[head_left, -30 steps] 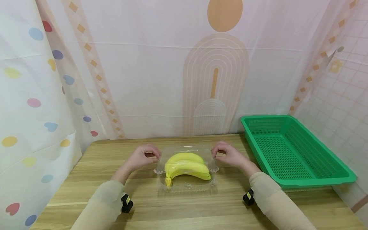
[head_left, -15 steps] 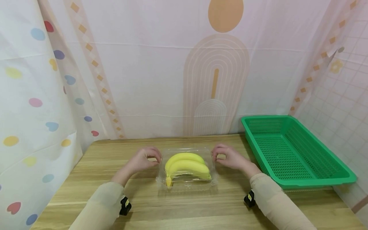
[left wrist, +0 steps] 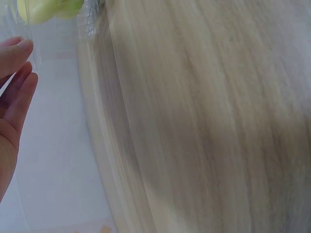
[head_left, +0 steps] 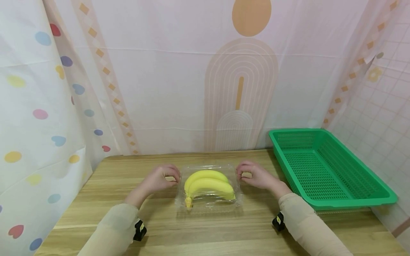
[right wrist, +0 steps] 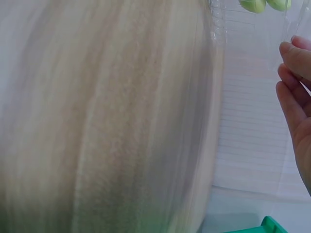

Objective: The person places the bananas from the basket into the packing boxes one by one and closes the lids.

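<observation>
Two yellow bananas (head_left: 209,185), joined at a stem, lie inside a clear plastic clamshell box (head_left: 209,209) on the wooden table. My left hand (head_left: 162,176) is at the box's far left side, thumb and forefinger pinching its thin clear edge. The mirrored grip of my right hand (head_left: 254,174) is at the far right side. In the left wrist view, the thumb and fingers (left wrist: 29,46) meet at the plastic edge. The right wrist view shows the right thumb (right wrist: 293,54) and fingers at the clear plastic too, with the greenish banana tips (right wrist: 253,5) above.
A green perforated plastic basket (head_left: 320,177) stands on the right part of the wooden table (head_left: 205,234). Patterned curtains (head_left: 173,89) hang behind and to the left. Black wrist cameras (head_left: 140,230) sit on both sleeves.
Both hands have come down slightly, and the box's clear upper part sits lower and nearer to me over the bananas. In the last half second almost nothing moves.
</observation>
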Tool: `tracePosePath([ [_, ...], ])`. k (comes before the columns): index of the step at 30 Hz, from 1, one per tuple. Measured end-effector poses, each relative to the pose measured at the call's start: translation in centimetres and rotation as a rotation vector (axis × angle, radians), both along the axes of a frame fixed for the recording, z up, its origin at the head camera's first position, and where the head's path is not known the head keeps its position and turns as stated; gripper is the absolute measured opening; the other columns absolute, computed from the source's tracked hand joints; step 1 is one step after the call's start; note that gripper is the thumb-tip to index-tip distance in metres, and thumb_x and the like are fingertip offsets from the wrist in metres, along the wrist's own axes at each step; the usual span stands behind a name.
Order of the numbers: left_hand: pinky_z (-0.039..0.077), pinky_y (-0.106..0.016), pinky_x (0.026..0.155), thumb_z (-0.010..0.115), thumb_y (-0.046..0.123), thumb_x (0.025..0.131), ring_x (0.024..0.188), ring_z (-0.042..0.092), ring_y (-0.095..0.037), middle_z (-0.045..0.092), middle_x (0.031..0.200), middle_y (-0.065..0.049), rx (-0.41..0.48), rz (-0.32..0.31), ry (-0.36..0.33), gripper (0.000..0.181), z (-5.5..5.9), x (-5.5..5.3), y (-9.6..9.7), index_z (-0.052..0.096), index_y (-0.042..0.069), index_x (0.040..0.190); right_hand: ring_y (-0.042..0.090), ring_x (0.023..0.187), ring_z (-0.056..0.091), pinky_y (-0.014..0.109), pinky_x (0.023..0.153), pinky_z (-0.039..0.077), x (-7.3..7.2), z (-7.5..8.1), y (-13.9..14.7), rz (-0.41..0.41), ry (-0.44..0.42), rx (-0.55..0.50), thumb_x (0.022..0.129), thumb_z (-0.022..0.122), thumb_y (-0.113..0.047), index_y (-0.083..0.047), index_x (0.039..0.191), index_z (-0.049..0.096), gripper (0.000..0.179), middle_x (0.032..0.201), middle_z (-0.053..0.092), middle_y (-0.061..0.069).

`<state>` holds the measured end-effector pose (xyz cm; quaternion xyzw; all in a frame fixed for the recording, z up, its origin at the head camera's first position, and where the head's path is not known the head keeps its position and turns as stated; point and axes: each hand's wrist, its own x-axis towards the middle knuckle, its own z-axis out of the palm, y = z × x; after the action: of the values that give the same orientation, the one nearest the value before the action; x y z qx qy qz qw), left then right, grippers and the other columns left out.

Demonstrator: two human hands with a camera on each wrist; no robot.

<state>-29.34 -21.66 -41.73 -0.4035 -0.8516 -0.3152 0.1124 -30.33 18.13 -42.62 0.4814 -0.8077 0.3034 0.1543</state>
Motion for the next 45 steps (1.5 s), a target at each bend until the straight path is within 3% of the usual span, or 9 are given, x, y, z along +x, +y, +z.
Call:
tracePosePath([
  [9,0.058,-0.037,0.08,0.081,-0.013,0.071,0.091,0.065,-0.021,0.07,0.092,0.002,0.018,-0.01,0.035,0.027,-0.1,0.1,-0.1,0.073,0.013,0.074,0.02,0.095,0.063,0.037,0.082,0.057,0.0,0.0,0.1,-0.005,0.027,0.0,0.074,0.079,0.013,-0.013,0.08,0.064,0.031,0.097,0.064,-0.001],
  [15,0.058,-0.038,0.079,0.08,-0.012,0.072,0.091,0.065,-0.022,0.07,0.093,0.001,0.007,0.003,0.042,0.027,-0.1,0.2,-0.3,0.075,0.013,0.076,0.019,0.094,0.062,0.037,0.082,0.055,0.2,0.1,0.3,-0.016,0.001,0.006,0.077,0.078,0.013,-0.011,0.082,0.065,0.028,0.096,0.064,-0.001],
  [26,0.058,-0.034,0.077,0.076,-0.012,0.077,0.091,0.065,-0.017,0.07,0.094,0.003,0.043,-0.014,0.056,0.022,0.5,1.3,-0.5,0.074,0.009,0.084,0.018,0.095,0.061,0.037,0.084,0.055,1.7,0.8,0.6,-0.091,-0.03,-0.001,0.081,0.072,0.01,-0.008,0.086,0.069,0.019,0.097,0.064,-0.003],
  [31,0.06,-0.038,0.077,0.074,-0.009,0.081,0.091,0.065,-0.016,0.069,0.096,0.0,0.08,0.028,-0.026,0.018,0.8,2.0,-0.4,0.075,0.006,0.091,0.018,0.097,0.06,0.039,0.085,0.055,2.9,1.3,0.7,-0.169,-0.114,0.013,0.085,0.067,0.006,-0.011,0.092,0.068,0.019,0.099,0.063,-0.003],
  [37,0.06,-0.035,0.079,0.07,0.0,0.09,0.096,0.066,-0.025,0.069,0.103,-0.006,0.131,0.121,-0.228,0.011,1.1,3.4,-0.4,0.072,0.001,0.101,0.024,0.1,0.061,0.041,0.09,0.056,4.1,1.8,0.7,-0.233,-0.325,-0.043,0.093,0.064,0.001,-0.004,0.101,0.068,0.011,0.104,0.064,0.005],
  [40,0.059,-0.031,0.08,0.069,0.006,0.093,0.096,0.065,-0.023,0.069,0.104,-0.006,0.154,0.173,-0.292,0.016,1.1,4.2,-0.4,0.07,0.0,0.108,0.025,0.1,0.061,0.039,0.089,0.057,4.6,2.0,0.7,-0.243,-0.421,-0.094,0.095,0.064,-0.002,-0.001,0.105,0.067,0.011,0.106,0.065,0.011],
  [45,0.058,-0.031,0.08,0.069,0.01,0.094,0.095,0.065,-0.022,0.069,0.104,-0.013,0.249,0.21,-0.398,0.027,1.3,5.1,-0.5,0.065,-0.004,0.117,0.025,0.098,0.062,0.034,0.086,0.055,5.4,2.1,0.7,-0.26,-0.498,-0.144,0.096,0.064,-0.007,0.005,0.111,0.064,0.019,0.107,0.067,0.013],
])
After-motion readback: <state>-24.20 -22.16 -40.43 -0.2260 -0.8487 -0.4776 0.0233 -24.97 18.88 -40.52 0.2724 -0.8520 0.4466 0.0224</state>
